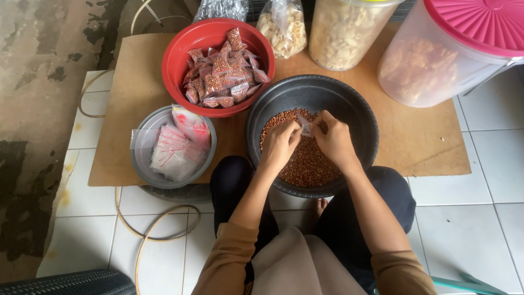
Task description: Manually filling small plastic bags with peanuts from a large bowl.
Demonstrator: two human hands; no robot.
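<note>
Left hand [279, 144]: over the black basin, fingers curled, thumb and forefinger pinching the 9 o'clock edge of the small clear bag.
Right hand [334, 140]: fingers bunched, pinching the 3 o'clock edge of the same bag, knuckles toward 12 o'clock.
Small clear bag [305, 127]: held between both hands above the peanuts, near the basin's centre; long axis roughly from 10 o'clock down to 4 o'clock; which end is the mouth cannot be told.
Black basin [365, 117]: round, on the brown board, directly ahead of the knees, partly filled.
Peanuts [305, 164]: reddish-brown, loose, heaped toward the 6 o'clock side of the basin.
Red bowl [180, 52]: at 10 o'clock of the basin, rim touching it, piled with filled packets [221, 68].
Grey bowl [143, 164]: at 9 o'clock of the basin, holding a stack of empty clear bags [174, 150].
Brown board [426, 136]: flat on the white tiled floor [475, 229], under all three vessels.
Containers at 12 to 2 o'clock: clear tub with pink lid [464, 27], a clear jar [344, 30] and a tied bag [283, 30], all holding pale snacks.
</note>
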